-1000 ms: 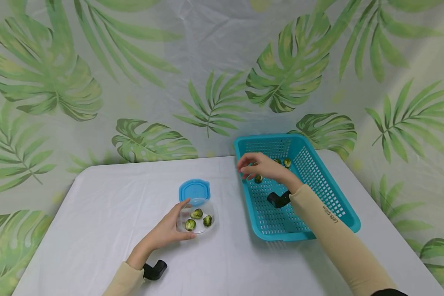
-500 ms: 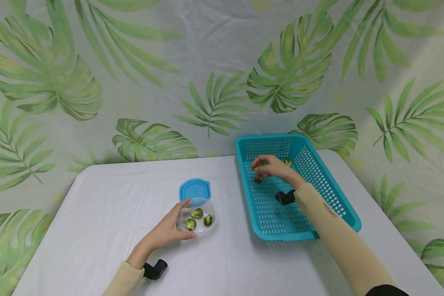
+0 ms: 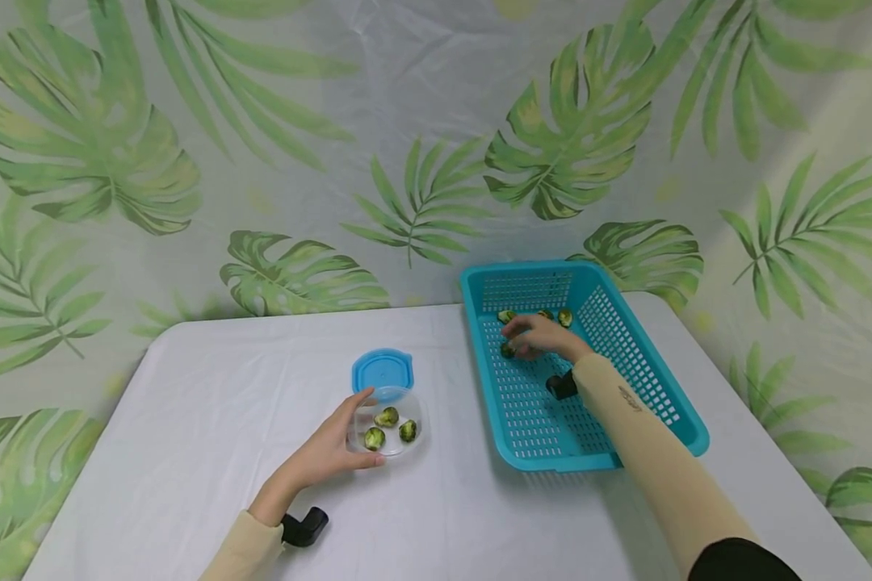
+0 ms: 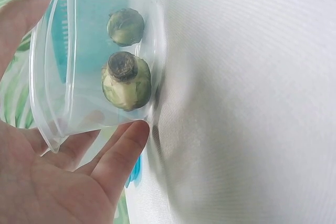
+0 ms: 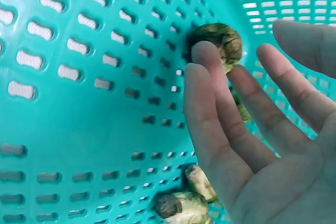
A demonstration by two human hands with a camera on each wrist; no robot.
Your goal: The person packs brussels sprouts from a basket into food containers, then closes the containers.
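Compared with a second ago, the right hand (image 3: 539, 336) has moved in from over the left rim of the teal basket (image 3: 552, 466) and now sits lower, inside it, among the Brussels sprouts. Its shift also uncovers a sprout near the far left corner (image 3: 507, 316) that was hidden half a second ago. The left hand (image 3: 323, 452), the clear container (image 4: 86, 72) and the blue lid (image 3: 382, 369) have stayed where they were.

The right hand is loosely spread, fingers slightly bent, and grips nothing. Its fingertips overlap one dark sprout (image 5: 226, 35) in the wrist view; whether they touch it I cannot tell. The left hand holds the container on the tabletop (image 3: 262, 387) between thumb and fingers, the lid lying just beyond it.

Four sprouts show in the basket from the head: one beside the right hand's fingertips (image 3: 507, 351) and three toward the far end. Up close, the one by the fingers has brownish, darkened outer leaves; two lower in the wrist view are paler, the nearer with a brown stem end (image 5: 169, 206). Three more lie apart inside the container, round and yellow-green; one turns its thick brown stem (image 4: 123, 66) to the left wrist camera.
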